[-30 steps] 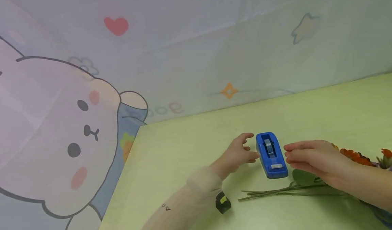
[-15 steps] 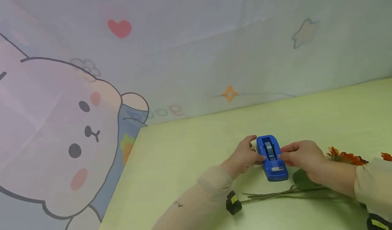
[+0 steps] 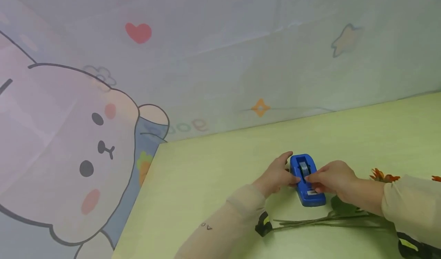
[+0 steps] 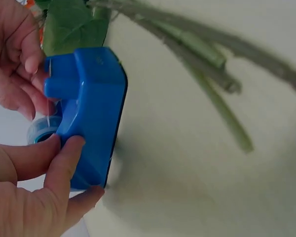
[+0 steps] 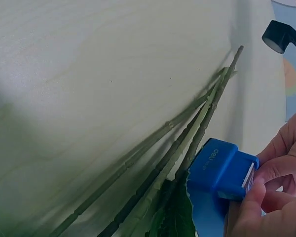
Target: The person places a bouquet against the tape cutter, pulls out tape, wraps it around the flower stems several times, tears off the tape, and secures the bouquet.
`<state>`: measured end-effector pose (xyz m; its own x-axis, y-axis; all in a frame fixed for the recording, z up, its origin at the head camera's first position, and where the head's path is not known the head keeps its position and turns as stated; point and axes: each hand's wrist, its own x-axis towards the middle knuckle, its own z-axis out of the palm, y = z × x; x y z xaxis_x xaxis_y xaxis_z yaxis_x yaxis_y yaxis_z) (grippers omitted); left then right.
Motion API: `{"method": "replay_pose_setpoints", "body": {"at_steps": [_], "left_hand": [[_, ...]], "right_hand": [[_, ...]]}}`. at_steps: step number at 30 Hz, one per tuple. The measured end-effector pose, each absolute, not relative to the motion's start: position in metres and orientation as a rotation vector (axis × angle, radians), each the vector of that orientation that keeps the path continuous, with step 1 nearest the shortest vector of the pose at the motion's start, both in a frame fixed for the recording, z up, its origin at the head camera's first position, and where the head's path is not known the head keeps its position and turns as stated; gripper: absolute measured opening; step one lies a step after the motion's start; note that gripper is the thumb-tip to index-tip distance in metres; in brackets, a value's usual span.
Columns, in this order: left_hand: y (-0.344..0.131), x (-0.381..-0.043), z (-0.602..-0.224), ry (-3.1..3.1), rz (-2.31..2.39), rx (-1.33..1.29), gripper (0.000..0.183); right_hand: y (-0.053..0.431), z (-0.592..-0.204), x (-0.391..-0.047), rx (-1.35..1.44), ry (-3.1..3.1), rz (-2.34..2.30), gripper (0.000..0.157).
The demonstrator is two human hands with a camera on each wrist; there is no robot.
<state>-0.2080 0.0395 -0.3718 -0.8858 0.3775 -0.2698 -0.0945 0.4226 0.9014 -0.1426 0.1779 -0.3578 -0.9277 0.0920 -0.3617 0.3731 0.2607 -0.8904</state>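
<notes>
A blue tape dispenser (image 3: pixel 306 193) stands on the table between both hands. My left hand (image 3: pixel 276 177) grips its side; in the left wrist view its fingers lie along the blue wall, the thumb beside the clear tape roll (image 4: pixel 38 127). My right hand (image 3: pixel 335 177) is over the dispenser's top, thumb and fingertips pinching the clear tape between roll and cutter. Seen from the right wrist, its fingertips are right at the cutter end (image 5: pixel 248 176) of the dispenser. The tape's far side is hidden behind the fingers.
Several cut flower stems (image 3: pixel 311 221) lie on the pale green table (image 3: pixel 213 174), close in front of the dispenser. A green leaf (image 4: pixel 71 27) and orange flowers (image 3: pixel 384 176) are by the right forearm. A printed curtain (image 3: pixel 224 59) hangs behind the table.
Both hands have closed in on the dispenser from its sides. The left now grips it; the right has moved left over its top, its straight fingers now bent at the tape.
</notes>
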Motion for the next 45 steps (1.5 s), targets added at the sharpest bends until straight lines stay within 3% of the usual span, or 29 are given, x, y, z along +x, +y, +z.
{"method": "replay_pose_setpoints", "body": {"at_steps": [28,45], "left_hand": [[0.05,-0.213,-0.365,2.657,0.946,0.439,0.069],[0.052,-0.216,-0.364,2.666,0.921,0.404,0.07]], "right_hand": [[0.185,-0.362,-0.159,0.38,2.022,-1.916,0.022],[0.189,-0.364,-0.161,0.321,1.997,-1.901,0.015]]}}
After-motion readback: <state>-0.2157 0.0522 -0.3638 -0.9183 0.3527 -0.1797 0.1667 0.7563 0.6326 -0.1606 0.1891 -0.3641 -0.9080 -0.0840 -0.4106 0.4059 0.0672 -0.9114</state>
